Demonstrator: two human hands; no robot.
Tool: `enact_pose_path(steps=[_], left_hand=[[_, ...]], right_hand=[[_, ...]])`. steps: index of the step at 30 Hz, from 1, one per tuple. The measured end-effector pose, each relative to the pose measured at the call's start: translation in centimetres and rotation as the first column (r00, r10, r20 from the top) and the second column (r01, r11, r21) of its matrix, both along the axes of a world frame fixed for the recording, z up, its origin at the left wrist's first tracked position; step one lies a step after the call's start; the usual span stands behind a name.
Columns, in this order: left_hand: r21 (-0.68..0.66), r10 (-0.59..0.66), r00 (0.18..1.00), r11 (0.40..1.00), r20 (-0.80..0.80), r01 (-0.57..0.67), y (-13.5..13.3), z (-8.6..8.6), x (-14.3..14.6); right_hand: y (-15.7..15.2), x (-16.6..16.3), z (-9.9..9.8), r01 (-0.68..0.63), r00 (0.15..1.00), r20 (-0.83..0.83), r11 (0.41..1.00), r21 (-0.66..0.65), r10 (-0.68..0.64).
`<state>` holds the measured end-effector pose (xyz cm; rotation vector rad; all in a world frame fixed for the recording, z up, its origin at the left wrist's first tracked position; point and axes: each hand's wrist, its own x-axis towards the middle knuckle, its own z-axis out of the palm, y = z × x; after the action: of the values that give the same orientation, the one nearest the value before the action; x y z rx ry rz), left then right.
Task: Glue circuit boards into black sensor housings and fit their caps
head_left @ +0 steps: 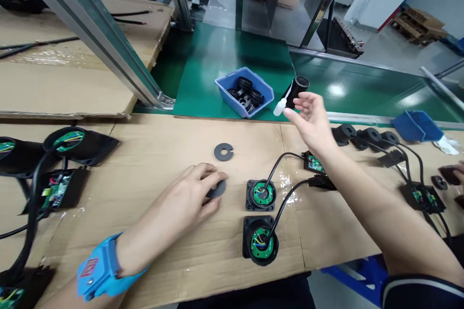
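Note:
My left hand (pixel 188 198) rests on the cardboard-covered bench with its fingers pinched on a dark grey disc (pixel 217 188). A second grey slotted washer (pixel 224 151) lies just beyond it. My right hand (pixel 310 118) is raised over the bench edge, fingers spread, right next to a black glue bottle with a white nozzle (pixel 293 94); whether it touches the bottle is unclear. Two black square motor housings with green circuit boards (pixel 261 195) (pixel 260 240) and black cables sit between my hands.
A blue bin of black rings (pixel 266 94) stands on the green conveyor (pixel 217 58). More black wired units lie at the left (pixel 68 142) and right (pixel 366 136). Another blue bin (pixel 416 125) and another person's hand (pixel 455 174) are at the far right. Metal frame posts rise behind.

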<state>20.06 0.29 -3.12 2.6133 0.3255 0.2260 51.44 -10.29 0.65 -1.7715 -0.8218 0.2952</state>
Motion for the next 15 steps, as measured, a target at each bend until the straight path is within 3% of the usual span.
enact_pose_path(steps=[2, 4, 7, 10, 12, 15], left_hand=[[-0.005, 0.003, 1.000, 1.000, 0.002, -0.003, 0.3, 0.2, -0.2], [-0.034, 0.003, 1.000, 0.999, 0.029, -0.002, 0.0, 0.9, -0.2], [-0.182, 0.017, 0.984, 0.983, 0.175, 0.015, -2.1, 2.9, 0.2], [-0.372, 0.018, 0.925, 0.918, 0.380, 0.135, -5.9, 3.8, 0.9], [-0.452, 0.021, 0.901, 0.870, 0.434, 0.198, -8.6, 3.2, 1.5], [-0.513, 0.090, 0.883, 0.839, 0.461, 0.182, -11.1, 1.5, 2.3]], right_hand=[[-4.0, -2.8, 2.3, -0.169, 0.978, 0.120, 0.985, -0.009, 0.169], [-7.7, -5.6, 3.7, -0.384, 0.897, 0.173, 0.911, -0.150, 0.406], [-11.3, -8.5, 3.7, -0.531, 0.732, 0.308, 0.793, -0.301, 0.607], [-12.3, -9.3, 2.0, -0.529, 0.674, 0.360, 0.761, -0.375, 0.646], [-12.2, -9.3, 1.1, -0.533, 0.668, 0.370, 0.762, -0.367, 0.646], [-12.3, -9.4, 0.6, -0.519, 0.683, 0.416, 0.800, -0.301, 0.600]])
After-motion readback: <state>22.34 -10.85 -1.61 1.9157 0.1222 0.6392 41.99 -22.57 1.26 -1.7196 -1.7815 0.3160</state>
